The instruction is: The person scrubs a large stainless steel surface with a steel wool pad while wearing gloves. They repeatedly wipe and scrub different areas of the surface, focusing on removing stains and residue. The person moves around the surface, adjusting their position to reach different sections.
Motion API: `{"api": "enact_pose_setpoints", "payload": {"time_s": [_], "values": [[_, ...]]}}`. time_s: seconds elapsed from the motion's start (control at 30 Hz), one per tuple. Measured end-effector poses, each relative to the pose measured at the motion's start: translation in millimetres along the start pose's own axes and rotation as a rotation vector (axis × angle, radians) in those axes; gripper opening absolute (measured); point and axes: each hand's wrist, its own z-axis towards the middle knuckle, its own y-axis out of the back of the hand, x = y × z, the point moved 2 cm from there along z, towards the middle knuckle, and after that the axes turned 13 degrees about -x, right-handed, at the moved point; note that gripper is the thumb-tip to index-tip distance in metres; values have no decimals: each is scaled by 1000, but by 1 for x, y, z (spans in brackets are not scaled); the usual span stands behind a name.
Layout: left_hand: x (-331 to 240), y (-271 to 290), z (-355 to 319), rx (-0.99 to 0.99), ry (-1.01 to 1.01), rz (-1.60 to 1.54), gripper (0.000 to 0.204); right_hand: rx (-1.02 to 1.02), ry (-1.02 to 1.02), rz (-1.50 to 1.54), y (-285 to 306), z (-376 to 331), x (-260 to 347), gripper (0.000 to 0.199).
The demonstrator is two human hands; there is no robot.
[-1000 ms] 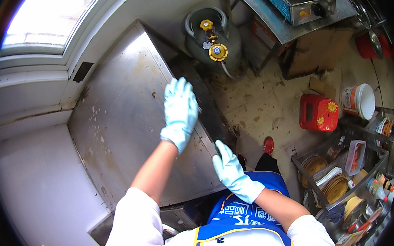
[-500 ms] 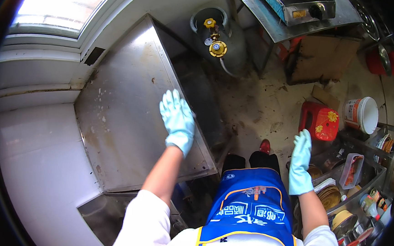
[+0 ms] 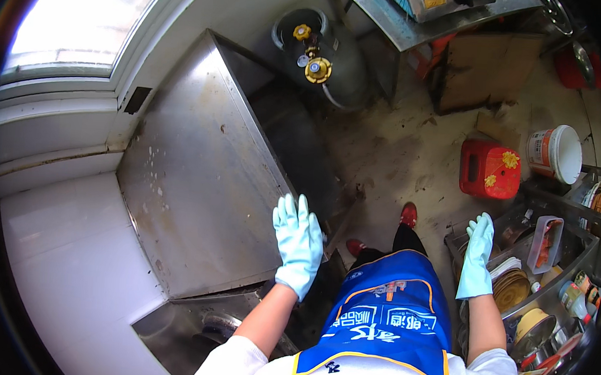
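Both of my hands wear light blue rubber gloves and hold nothing. My left hand [image 3: 298, 246] is raised palm down, fingers stretched out, over the right edge of a bare stainless steel table [image 3: 200, 180]; whether it touches the metal I cannot tell. Out to the right, my right hand [image 3: 477, 257] has its fingers extended, seen partly from the side. It hovers near a metal shelf unit [image 3: 587, 253] loaded with dishes. Between my arms hangs a blue apron [image 3: 385, 319] with yellow trim.
A gas cylinder [image 3: 351, 59] with a yellow regulator stands beyond the table. On the floor to the right are a red plastic stool [image 3: 490, 171] and a white bucket [image 3: 565, 156] on its side. Near the lower left lies a metal sink [image 3: 172, 328]. A stove [image 3: 446, 2] tops a far bench.
My left hand has moved right and toward me, to the table's edge. My right hand has shifted slightly right and nearer. The view has shifted, and a second red shoe now shows.
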Motion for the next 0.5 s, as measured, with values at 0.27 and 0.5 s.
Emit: {"api": "enact_pose_setpoints", "payload": {"time_s": [0.27,0.5], "values": [[86,-44,189,-341,168,-37,52,114,-50,-90,-46,-25,-5,59],[10,-1,49,-295,38,-84,54,176,-21,-95,-49,-29,0,59]]}}
